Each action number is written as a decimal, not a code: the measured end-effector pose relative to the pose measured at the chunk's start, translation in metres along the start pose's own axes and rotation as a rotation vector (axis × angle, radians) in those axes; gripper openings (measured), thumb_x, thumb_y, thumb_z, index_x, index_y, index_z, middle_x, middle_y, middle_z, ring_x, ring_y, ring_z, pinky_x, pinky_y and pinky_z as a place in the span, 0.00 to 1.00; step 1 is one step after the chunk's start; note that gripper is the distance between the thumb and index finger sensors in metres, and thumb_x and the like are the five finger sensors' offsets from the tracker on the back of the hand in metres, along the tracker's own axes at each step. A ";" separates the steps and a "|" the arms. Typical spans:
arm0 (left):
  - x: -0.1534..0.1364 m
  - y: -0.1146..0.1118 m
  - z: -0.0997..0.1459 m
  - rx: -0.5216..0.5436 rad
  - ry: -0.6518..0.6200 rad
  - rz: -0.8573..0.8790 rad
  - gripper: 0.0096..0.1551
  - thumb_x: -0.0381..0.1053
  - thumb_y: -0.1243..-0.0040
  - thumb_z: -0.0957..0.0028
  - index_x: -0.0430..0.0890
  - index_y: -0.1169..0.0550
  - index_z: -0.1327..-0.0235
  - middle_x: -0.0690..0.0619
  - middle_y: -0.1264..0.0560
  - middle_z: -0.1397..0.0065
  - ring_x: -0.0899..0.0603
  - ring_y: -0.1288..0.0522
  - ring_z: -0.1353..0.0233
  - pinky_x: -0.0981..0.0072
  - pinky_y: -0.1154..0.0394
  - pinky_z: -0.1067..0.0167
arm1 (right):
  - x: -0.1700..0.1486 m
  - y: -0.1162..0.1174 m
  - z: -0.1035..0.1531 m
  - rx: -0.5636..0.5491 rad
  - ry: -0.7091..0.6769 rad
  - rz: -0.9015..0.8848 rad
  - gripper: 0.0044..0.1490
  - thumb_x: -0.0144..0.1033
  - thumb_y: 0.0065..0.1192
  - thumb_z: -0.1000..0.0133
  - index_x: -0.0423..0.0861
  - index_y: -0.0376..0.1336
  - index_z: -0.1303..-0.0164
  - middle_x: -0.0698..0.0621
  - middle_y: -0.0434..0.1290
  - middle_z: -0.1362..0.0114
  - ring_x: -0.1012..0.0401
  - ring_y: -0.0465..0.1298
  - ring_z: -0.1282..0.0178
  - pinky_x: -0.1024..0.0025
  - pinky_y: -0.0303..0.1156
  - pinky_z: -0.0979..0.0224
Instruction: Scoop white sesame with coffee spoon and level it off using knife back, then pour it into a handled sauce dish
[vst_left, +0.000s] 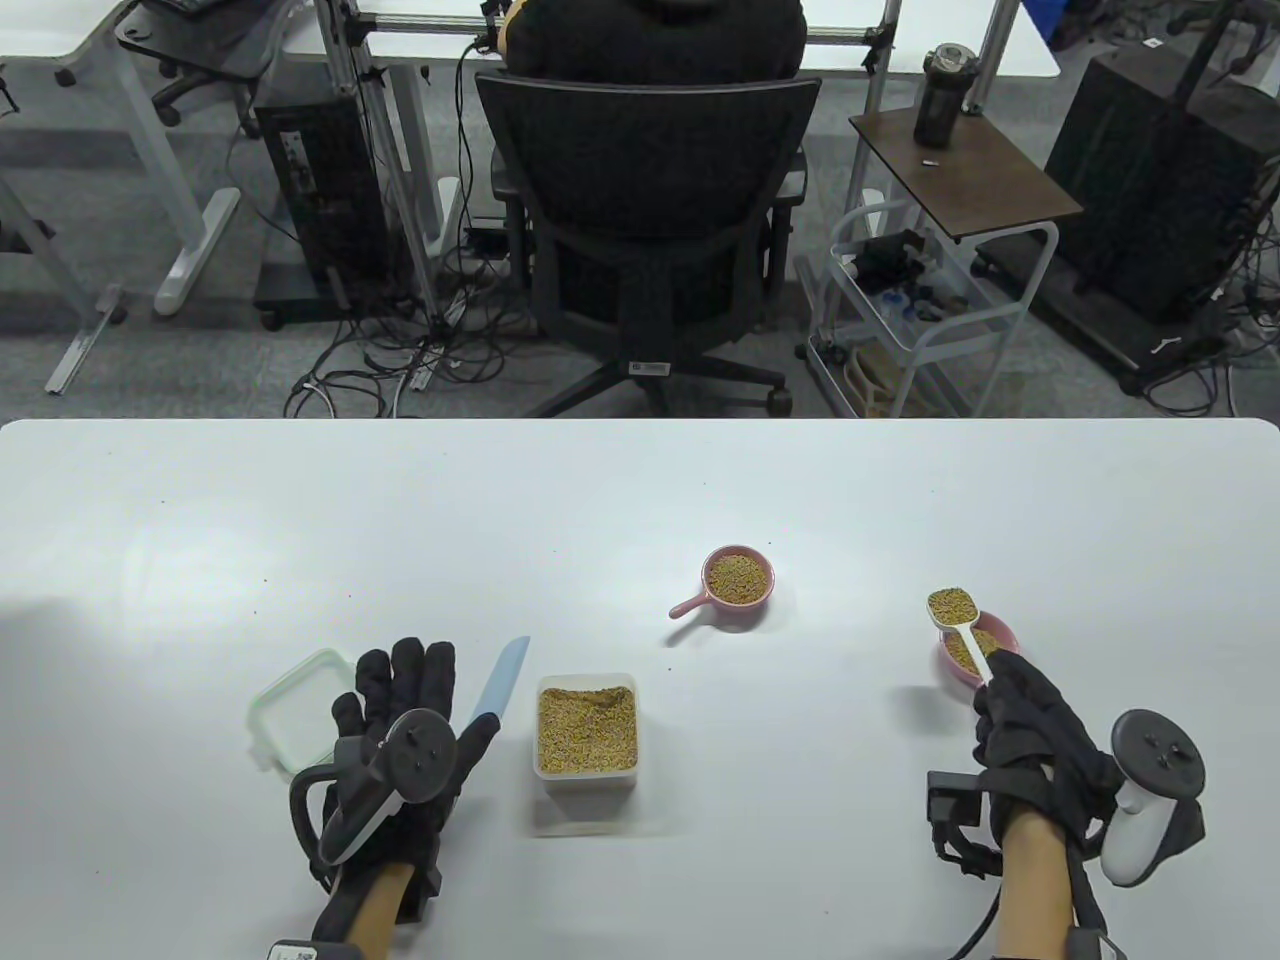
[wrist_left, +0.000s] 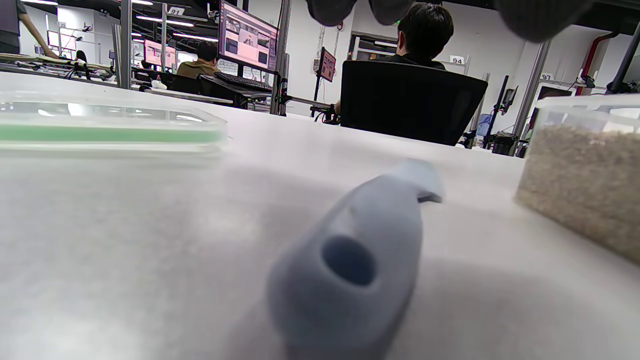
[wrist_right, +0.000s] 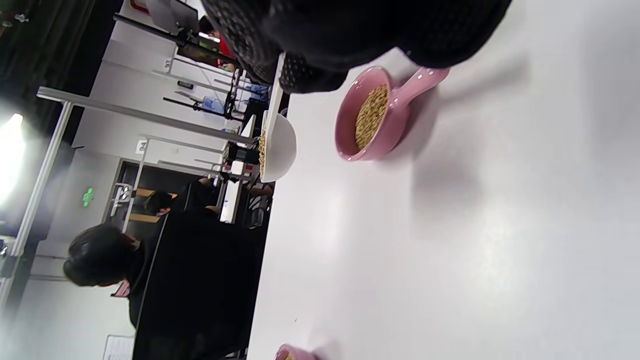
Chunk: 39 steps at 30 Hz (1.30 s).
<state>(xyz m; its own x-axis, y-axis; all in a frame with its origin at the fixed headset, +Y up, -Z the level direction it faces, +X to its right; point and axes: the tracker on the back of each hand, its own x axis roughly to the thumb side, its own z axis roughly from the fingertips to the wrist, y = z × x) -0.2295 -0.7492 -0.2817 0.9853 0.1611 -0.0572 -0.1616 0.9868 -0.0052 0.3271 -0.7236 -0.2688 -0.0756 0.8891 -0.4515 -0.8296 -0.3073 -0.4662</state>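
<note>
My right hand (vst_left: 1015, 705) pinches the handle of a white coffee spoon (vst_left: 953, 606) heaped with sesame. It holds the spoon about level above a pink handled sauce dish (vst_left: 1000, 632) that has some sesame in it. The right wrist view shows the spoon bowl (wrist_right: 278, 148) beside that dish (wrist_right: 371, 118). My left hand (vst_left: 400, 690) lies flat with straight fingers over the handle of a light blue knife (vst_left: 505, 682). The knife handle (wrist_left: 350, 260) rests on the table, ungripped. A clear box of sesame (vst_left: 587, 730) stands right of the knife.
A second pink handled dish (vst_left: 738, 577), full of sesame, sits mid-table. The green-rimmed box lid (vst_left: 290, 705) lies left of my left hand. Beyond the table's far edge a person sits in a black office chair (vst_left: 650, 200).
</note>
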 end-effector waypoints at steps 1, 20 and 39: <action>0.000 0.000 0.000 0.000 0.000 -0.001 0.51 0.77 0.56 0.42 0.59 0.52 0.08 0.52 0.52 0.05 0.36 0.58 0.10 0.38 0.55 0.20 | -0.002 -0.002 -0.001 -0.011 0.010 0.007 0.26 0.30 0.61 0.36 0.49 0.68 0.27 0.43 0.77 0.38 0.61 0.77 0.58 0.54 0.75 0.43; 0.000 0.000 -0.001 -0.010 0.001 0.000 0.51 0.77 0.56 0.42 0.59 0.51 0.08 0.52 0.52 0.05 0.35 0.58 0.10 0.38 0.55 0.20 | 0.009 0.010 0.004 -0.243 -0.004 0.545 0.30 0.27 0.58 0.36 0.56 0.65 0.22 0.43 0.70 0.28 0.57 0.75 0.47 0.50 0.70 0.31; -0.001 0.000 -0.001 -0.009 0.002 0.004 0.51 0.77 0.56 0.42 0.59 0.51 0.08 0.52 0.52 0.05 0.35 0.59 0.10 0.37 0.55 0.20 | 0.025 0.046 0.022 -0.436 -0.169 0.962 0.30 0.27 0.60 0.36 0.63 0.66 0.25 0.47 0.64 0.21 0.56 0.70 0.37 0.49 0.63 0.22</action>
<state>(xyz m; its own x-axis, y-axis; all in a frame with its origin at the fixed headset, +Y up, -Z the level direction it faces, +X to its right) -0.2303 -0.7496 -0.2829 0.9846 0.1648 -0.0588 -0.1659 0.9860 -0.0144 0.2754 -0.7079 -0.2851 -0.6962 0.2335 -0.6789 -0.1140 -0.9696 -0.2166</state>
